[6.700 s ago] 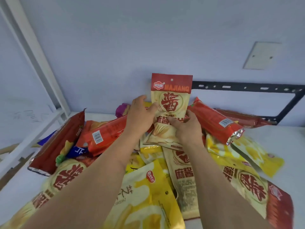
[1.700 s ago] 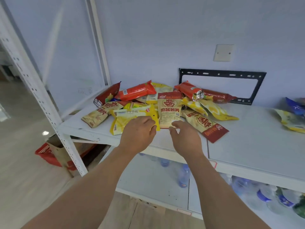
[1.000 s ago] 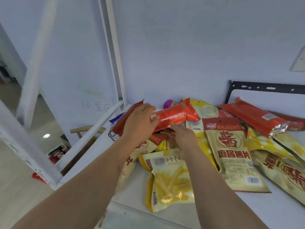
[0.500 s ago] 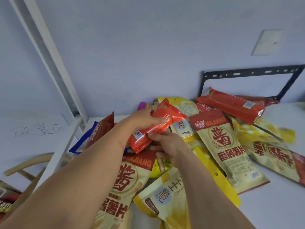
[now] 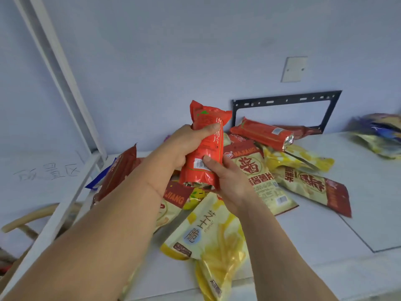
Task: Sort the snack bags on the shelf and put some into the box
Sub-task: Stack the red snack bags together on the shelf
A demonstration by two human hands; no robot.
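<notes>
Red snack bag (image 5: pixel 205 146) is held upright above the pile on the white shelf (image 5: pixel 325 231), left hand (image 5: pixel 184 146) wrapped round its upper half, right hand (image 5: pixel 227 181) pinching the bottom end. Yellow fries bag (image 5: pixel 212 233) lies at 6 o'clock from it, another red bag (image 5: pixel 260 133) at 2 o'clock.

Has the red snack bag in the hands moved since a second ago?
Yes. The red snack bag lay flat on the pile; now both hands hold it upright above the pile, its top against the wall.
</notes>
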